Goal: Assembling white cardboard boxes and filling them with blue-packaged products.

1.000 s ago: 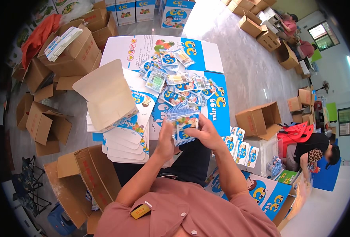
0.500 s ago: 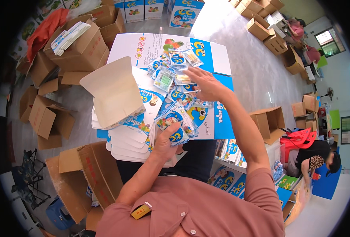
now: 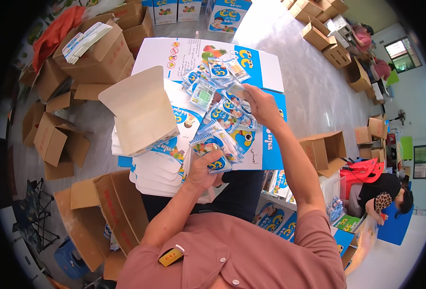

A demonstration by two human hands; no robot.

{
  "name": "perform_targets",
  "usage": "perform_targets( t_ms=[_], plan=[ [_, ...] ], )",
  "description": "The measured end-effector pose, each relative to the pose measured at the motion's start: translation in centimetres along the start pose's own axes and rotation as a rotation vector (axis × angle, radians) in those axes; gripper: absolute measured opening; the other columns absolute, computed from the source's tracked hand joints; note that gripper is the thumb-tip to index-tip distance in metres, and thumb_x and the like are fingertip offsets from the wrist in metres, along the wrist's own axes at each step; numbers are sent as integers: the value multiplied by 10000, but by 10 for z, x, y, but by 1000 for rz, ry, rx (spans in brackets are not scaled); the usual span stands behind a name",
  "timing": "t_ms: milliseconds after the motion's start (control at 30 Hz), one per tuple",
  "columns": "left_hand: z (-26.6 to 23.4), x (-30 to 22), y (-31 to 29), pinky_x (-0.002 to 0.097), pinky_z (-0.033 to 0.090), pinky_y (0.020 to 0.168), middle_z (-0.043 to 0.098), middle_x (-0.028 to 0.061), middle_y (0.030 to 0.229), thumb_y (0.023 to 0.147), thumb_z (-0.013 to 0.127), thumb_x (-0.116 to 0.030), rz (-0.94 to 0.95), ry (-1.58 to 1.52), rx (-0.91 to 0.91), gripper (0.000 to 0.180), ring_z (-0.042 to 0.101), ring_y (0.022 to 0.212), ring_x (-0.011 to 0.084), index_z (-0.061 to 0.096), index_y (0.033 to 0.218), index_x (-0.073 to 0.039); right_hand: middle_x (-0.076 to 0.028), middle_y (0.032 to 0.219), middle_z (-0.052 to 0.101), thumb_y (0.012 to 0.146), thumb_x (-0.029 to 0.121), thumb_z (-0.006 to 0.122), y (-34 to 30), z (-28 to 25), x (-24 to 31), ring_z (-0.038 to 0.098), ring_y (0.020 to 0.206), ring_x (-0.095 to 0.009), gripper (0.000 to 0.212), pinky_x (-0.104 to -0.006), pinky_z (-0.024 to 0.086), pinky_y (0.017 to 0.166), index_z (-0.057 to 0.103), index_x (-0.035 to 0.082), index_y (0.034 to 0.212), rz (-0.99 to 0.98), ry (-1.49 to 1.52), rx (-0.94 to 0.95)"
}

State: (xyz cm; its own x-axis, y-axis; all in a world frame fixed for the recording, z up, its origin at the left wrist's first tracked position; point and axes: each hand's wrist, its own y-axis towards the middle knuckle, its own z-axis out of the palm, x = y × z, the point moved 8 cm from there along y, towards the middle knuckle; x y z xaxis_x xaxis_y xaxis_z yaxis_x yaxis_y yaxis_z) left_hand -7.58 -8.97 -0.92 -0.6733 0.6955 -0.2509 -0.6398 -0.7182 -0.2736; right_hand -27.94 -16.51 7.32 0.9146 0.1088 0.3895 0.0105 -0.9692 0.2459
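Note:
My left hand [image 3: 202,172] is closed around a bunch of small blue-and-white candy packets [image 3: 219,147], thumb on top, at the near edge of the work surface. Farther out on the right, the fingers of my right hand [image 3: 265,105] pinch a clear-windowed candy packet [image 3: 235,87] just over the loose pile. That pile of packets [image 3: 221,114] lies on a large printed carton [image 3: 186,60], some with their clear sides up. Left of the pile, a small white box [image 3: 141,113] stands with its lid flap raised; its inside is hidden.
Flat white cartons [image 3: 153,180] are stacked beside my left forearm. Open brown boxes stand at left [image 3: 59,144], near left [image 3: 97,224] and right [image 3: 323,151]. Printed boxes [image 3: 275,219] sit by my right side. A person in black [image 3: 381,192] bends over at the far right.
My right hand, spread over the pile before, has drawn slightly right and closed on a packet. My left hand keeps its bunch, almost unmoved.

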Motion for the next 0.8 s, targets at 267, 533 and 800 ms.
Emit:
perform_targets(
  t_ms=[267, 533, 800],
  plan=[
    [16, -1, 9, 319, 604, 797, 718, 98, 1062, 814, 772, 13, 136, 436, -37, 398, 725, 899, 183, 637, 1187, -17, -68, 1133, 703, 1032, 139, 535, -91, 15, 52, 646, 1020, -127, 296, -266, 514, 871, 641, 2, 1272, 447, 1046, 21],
    [8, 17, 12, 325, 608, 804, 714, 103, 1071, 810, 761, 26, 67, 372, -88, 386, 724, 916, 177, 634, 1173, -12, -118, 1175, 673, 1048, 201, 469, -103, 19, 42, 620, 1102, -245, 351, -315, 485, 958, 611, 1, 1299, 240, 678, 2],
    [16, 9, 4, 355, 615, 825, 683, 120, 1148, 821, 713, 48, 30, 202, -81, 469, 720, 989, 220, 572, 1263, -16, -164, 1329, 622, 912, 6, 590, -44, -16, -30, 581, 1208, -341, 441, -430, 453, 1041, 596, 89, 1345, 0, -164, -9]
  ],
)
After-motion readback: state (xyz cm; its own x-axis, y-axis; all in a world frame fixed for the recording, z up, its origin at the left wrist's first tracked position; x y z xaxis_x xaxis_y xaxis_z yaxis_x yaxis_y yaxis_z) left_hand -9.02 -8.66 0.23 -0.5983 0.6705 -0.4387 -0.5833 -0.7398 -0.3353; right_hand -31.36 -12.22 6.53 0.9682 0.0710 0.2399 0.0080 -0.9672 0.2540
